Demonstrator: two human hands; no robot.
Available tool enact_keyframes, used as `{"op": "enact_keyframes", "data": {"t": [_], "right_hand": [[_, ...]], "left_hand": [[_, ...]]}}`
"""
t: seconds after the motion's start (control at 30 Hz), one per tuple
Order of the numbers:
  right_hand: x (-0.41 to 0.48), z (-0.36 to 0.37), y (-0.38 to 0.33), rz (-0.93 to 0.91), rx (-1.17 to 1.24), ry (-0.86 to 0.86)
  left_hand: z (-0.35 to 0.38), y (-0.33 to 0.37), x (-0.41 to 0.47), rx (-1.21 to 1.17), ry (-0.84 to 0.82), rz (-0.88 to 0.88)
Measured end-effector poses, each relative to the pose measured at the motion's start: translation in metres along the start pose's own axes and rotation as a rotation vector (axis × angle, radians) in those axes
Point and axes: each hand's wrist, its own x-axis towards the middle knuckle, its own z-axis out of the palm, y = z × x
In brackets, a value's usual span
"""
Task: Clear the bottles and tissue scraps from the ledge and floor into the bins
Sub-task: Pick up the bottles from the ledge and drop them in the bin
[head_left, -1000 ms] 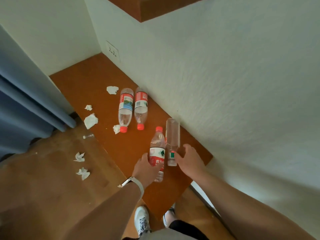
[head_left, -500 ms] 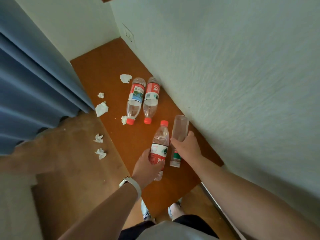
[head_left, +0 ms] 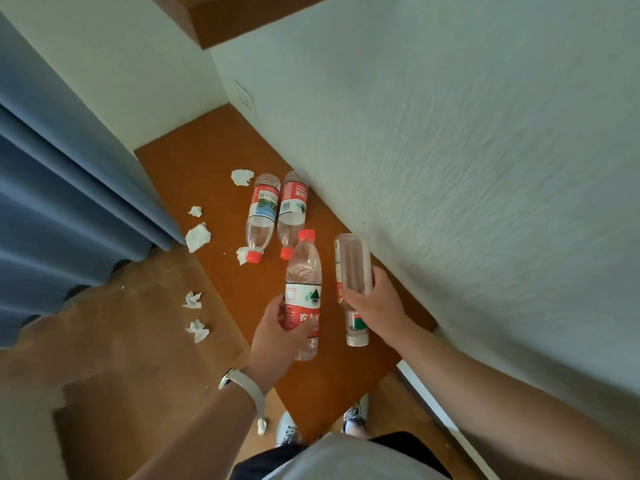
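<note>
Your left hand (head_left: 277,327) grips 1 capped bottle (head_left: 303,292), your right hand (head_left: 377,306) an upturned bottle (head_left: 353,268), likely for 1 trip. 2 ledge bottles (head_left: 263,216) lie at 11 o'clock.

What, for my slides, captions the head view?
Left hand holds a red-capped bottle, right hand a clear bottle, over the ledge; tissue scraps remain.

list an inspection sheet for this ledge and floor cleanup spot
surface: orange-brown ledge, wooden floor below
job's things: two lying bottles on the ledge; ledge scraps; floor scraps; bins not in view
clutter: nothing seen
grippers: left hand grips red-capped bottle; right hand grips second bottle
cables: nothing seen
surroundings: white wall, blue curtain, wall socket
</note>
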Motion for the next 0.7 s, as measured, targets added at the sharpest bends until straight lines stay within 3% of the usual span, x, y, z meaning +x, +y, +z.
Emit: {"op": "enact_keyframes", "data": {"t": [0.23, 0.47, 0.7], "right_hand": [[-0.042, -0.008, -0.020, 0.003, 0.123, 0.116], [-0.107, -0.006, -0.034, 0.055, 0.160, 0.316], [-0.175, -0.008, -0.022, 0.098, 0.248, 0.539]], "left_hand": [[-0.024, 0.017, -0.004, -0.012, -0.111, 0.121], [-0.046, 0.020, -0.008, 0.015, -0.309, 0.300], [-0.049, 0.019, -0.021, 0.017, -0.534, 0.354]]}}
